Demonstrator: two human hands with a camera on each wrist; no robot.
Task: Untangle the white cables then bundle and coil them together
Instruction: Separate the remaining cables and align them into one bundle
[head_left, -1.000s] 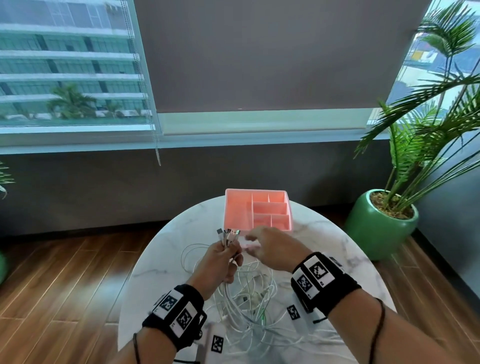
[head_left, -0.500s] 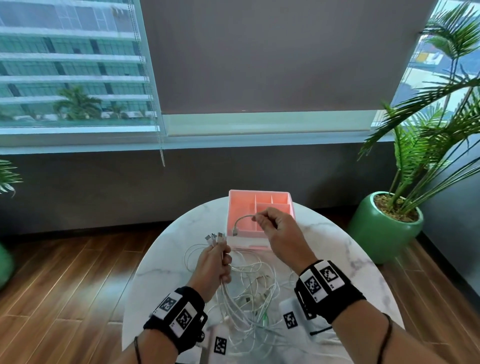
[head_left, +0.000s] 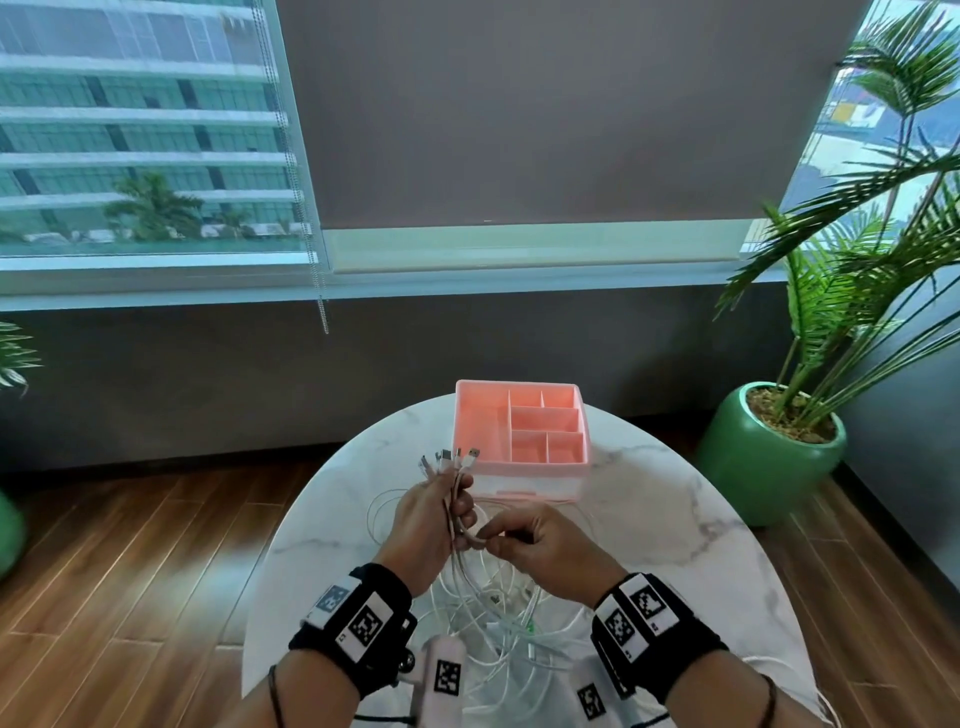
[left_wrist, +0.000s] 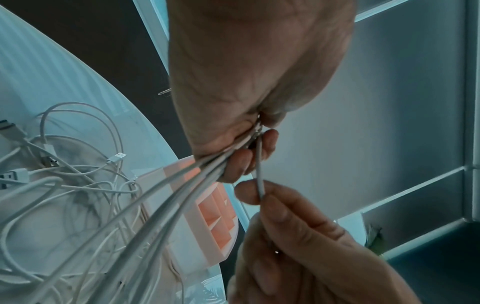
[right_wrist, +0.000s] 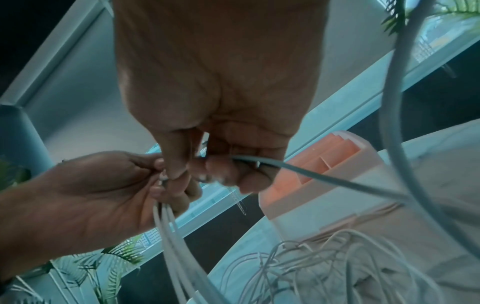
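Observation:
My left hand grips a bunch of white cables above the table, with several plug ends fanned out over its fist. Just to its right, my right hand pinches one white cable between thumb and forefinger, right below the left fist. In the right wrist view that cable trails off past the pink box. The rest of the cables lie in a loose tangle on the table under both hands.
A round white marble table carries a pink compartment organizer at its far edge. A green potted palm stands on the wooden floor to the right. A dark wall and windows lie beyond.
My right hand has come down from over the pink organizer to just below the left fist. The cable end it held now stands among the plugs in my left hand.

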